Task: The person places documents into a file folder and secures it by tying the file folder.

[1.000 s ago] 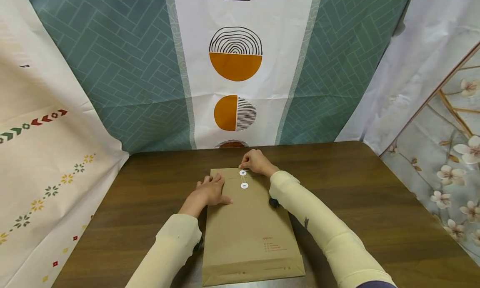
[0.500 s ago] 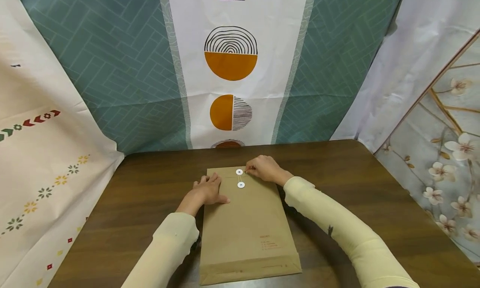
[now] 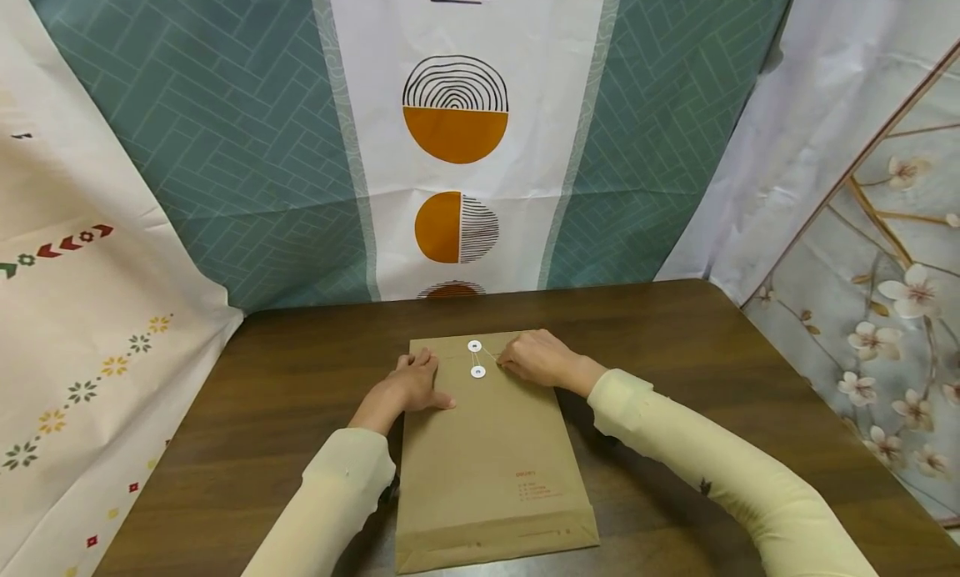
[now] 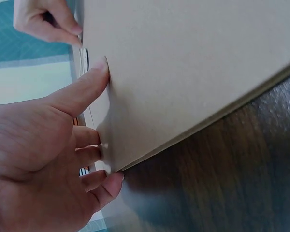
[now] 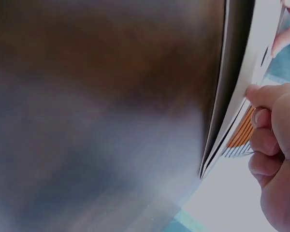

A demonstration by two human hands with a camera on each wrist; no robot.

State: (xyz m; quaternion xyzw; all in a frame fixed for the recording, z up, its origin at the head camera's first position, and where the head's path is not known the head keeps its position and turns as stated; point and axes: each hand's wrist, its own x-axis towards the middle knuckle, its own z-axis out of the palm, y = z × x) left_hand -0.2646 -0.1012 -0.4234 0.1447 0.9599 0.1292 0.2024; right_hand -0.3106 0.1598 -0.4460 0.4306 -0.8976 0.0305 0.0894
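A brown paper envelope point(image 3: 487, 444) lies flat on the table, its flap at the far end. Two white button discs sit near the top, the upper one point(image 3: 475, 346) on the flap and the lower one point(image 3: 477, 372) beneath it. Thin string point(image 3: 491, 356) loops between the discs and runs from the upper one to my right hand point(image 3: 542, 358). Curled fingers of that hand pinch the string's end over the envelope's upper right. My left hand point(image 3: 414, 383) rests spread on the upper left edge, thumb on the paper, as the left wrist view also shows.
The brown wooden table point(image 3: 315, 393) extends around the envelope. A patterned green and white curtain point(image 3: 457, 160) hangs behind its far edge. Cream cloth point(image 3: 97, 310) hangs at the left, and floral cloth point(image 3: 885, 343) at the right.
My right hand has moved from above the upper disc rightward and slightly nearer, drawing the string out to the side. The left hand stays on the envelope; the head view shifts slightly.
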